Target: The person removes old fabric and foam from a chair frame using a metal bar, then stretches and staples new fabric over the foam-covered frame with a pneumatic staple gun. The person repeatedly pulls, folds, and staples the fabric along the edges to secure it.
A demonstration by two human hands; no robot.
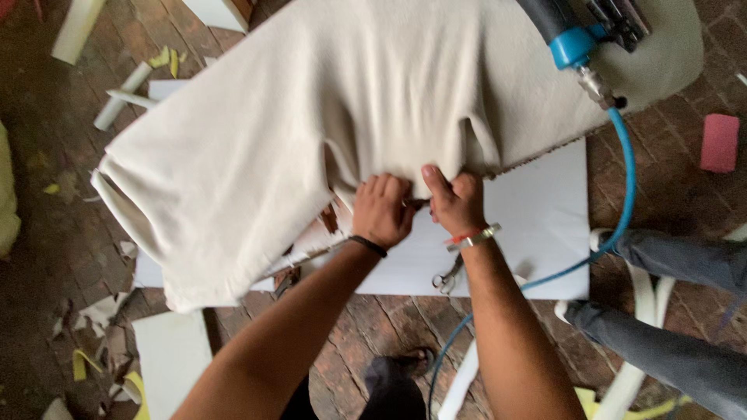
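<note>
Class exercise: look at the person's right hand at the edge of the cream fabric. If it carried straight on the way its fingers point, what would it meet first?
The right hand points up the picture and already grips the cream fabric, so it would push further into that cloth and whatever it covers. The blue air tool lies farther off, to the side; depth is uncertain.

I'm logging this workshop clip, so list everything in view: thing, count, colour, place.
fabric: one, cream, draped over the piece at centre
board: one, white, under the fabric
air tool: one, blue and black, top right
hose: one, blue, running down from the air tool
scissors: one, metal, on the board
sponge: one, pink, far right on the brick floor
tubes: a few, white, upper left
scraps: several, yellow and white, scattered on the floor
legs: another person's, grey trousers, right
left hand: black wristband, grip on the fabric edge
right hand: metal bangle, grip on the fabric edge
</note>
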